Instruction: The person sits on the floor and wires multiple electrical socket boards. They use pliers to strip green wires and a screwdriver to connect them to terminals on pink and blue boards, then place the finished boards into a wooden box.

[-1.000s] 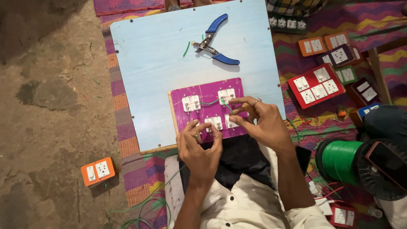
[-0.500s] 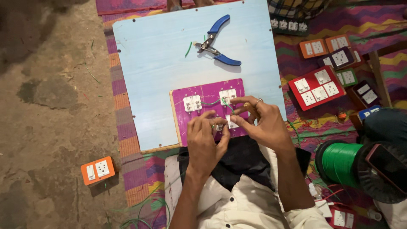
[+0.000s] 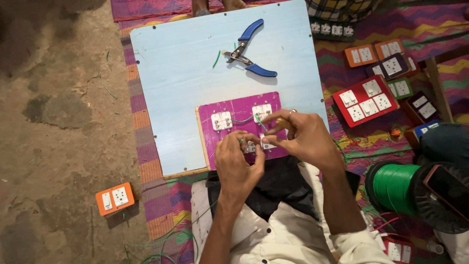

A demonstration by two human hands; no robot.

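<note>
Both hands on purple switch panel (image 3: 239,105): left hand (image 3: 237,164) pinches green wire (image 3: 244,119), right hand (image 3: 303,137) grips a small tool, type unclear; blue pliers (image 3: 251,51) lie apart.

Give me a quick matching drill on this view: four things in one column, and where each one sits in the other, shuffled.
Things:
1. pliers
2. orange switch plate
3. green wire spool
4. purple switch panel

Places:
A. on the bare floor, left of the mat
B. under both hands
C. far end of the pale blue board
D. on the mat, lower right

Pairs: 1-C, 2-A, 3-D, 4-B
</note>
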